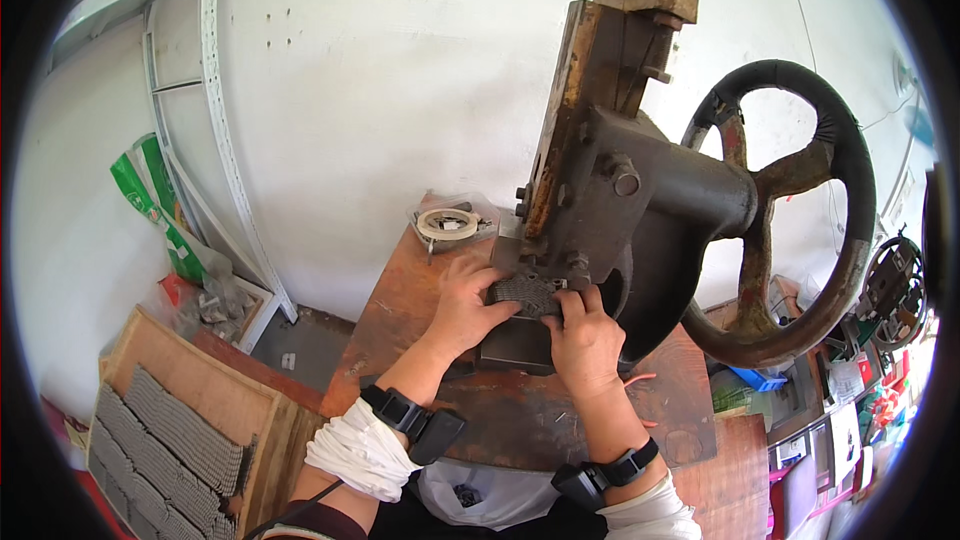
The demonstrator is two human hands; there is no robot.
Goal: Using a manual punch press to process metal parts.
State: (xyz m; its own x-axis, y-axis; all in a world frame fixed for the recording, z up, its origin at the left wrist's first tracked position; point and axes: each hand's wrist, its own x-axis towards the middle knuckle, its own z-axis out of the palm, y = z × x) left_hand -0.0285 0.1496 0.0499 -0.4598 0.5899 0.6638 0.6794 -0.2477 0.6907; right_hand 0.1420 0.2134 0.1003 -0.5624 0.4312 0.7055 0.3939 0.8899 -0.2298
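A grey, ribbed bundle of small metal-looking pieces (527, 293) lies at the base of a dark hand press (640, 175), just under its upright slide. Its exact kind is too small to make out. My left hand (468, 302) closes on the bundle's left end, thumb along the near side. At the right end my right hand (585, 335) pinches it with thumb and bent fingers. Both hands are close to the press's lower block (515, 345). A black strap with a small box sits on each wrist.
The press's large handwheel (850, 230) stands on the right. A roll of tape (447, 224) lies at the wooden table's (380, 290) far left corner. Lower left, a wooden tray (255, 418) holds rows of similar grey ribbed pieces. A white metal rack (222, 110) stands against the wall.
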